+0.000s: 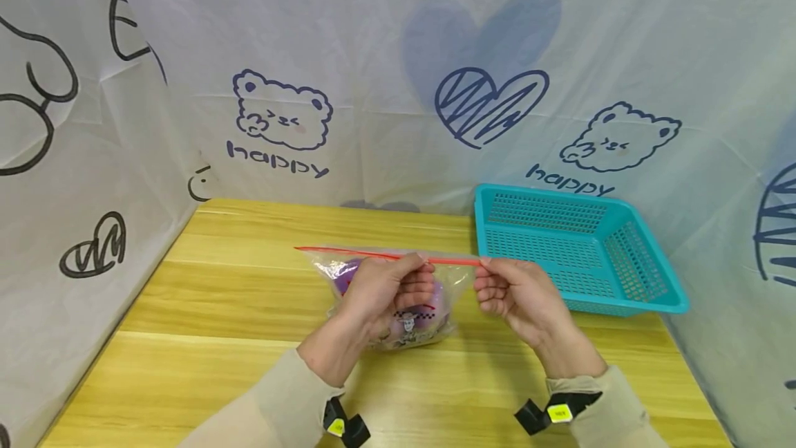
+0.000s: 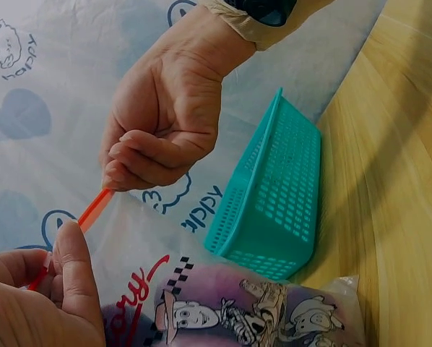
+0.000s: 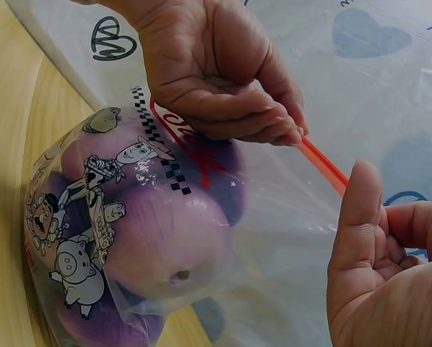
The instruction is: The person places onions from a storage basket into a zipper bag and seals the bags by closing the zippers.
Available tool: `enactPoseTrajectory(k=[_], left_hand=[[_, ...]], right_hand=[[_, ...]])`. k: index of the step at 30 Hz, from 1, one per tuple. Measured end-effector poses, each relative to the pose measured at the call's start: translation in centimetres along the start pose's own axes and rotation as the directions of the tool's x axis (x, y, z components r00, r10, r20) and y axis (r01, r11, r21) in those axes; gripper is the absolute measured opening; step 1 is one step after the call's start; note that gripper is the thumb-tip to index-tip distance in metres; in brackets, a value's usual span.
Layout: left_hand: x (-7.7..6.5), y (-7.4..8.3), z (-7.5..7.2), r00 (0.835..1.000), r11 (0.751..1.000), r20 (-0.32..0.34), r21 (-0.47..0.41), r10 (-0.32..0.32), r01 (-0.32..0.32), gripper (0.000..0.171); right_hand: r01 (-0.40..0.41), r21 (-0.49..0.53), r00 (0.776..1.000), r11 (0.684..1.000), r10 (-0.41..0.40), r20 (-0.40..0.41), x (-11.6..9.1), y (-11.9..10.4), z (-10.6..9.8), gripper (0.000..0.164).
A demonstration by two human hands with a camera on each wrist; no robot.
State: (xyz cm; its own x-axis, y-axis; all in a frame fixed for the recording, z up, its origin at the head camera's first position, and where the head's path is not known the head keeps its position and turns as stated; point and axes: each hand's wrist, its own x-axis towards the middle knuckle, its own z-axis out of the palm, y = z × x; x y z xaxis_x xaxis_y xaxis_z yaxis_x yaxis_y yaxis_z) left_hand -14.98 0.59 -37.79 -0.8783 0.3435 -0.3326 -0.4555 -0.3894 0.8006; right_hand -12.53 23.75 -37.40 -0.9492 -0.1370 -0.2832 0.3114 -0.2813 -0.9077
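Note:
A clear zip bag [image 3: 165, 224] printed with cartoon figures stands on the wooden table, several round purple things inside it. Along its top runs a red zip strip [image 1: 348, 252]. My left hand [image 1: 388, 292] pinches this strip near its middle, thumb on top. At the strip's right end my right hand [image 1: 519, 296] pinches the corner between thumb and curled fingers. A short stretch of strip shows between the two hands. The left hand hides part of the bag in the head view; what the purple things are, I cannot tell for certain.
A turquoise perforated basket [image 1: 578, 247] stands at the back right of the table [image 1: 205, 337], just beyond my right hand. A white cloth [image 1: 367, 88] with bear and heart drawings hangs behind and at the sides.

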Motion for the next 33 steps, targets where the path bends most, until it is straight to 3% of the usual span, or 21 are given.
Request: enactPoseTrajectory(k=[33], left_hand=[[-0.3, 1.8, -2.9, 0.999, 1.0, -0.029, -0.014, 0.013, -0.014, 0.024]], right_hand=[[0.003, 0.019, 1.0, 1.0, -0.003, 0.016, 0.3, -0.2, -0.7, 0.033]])
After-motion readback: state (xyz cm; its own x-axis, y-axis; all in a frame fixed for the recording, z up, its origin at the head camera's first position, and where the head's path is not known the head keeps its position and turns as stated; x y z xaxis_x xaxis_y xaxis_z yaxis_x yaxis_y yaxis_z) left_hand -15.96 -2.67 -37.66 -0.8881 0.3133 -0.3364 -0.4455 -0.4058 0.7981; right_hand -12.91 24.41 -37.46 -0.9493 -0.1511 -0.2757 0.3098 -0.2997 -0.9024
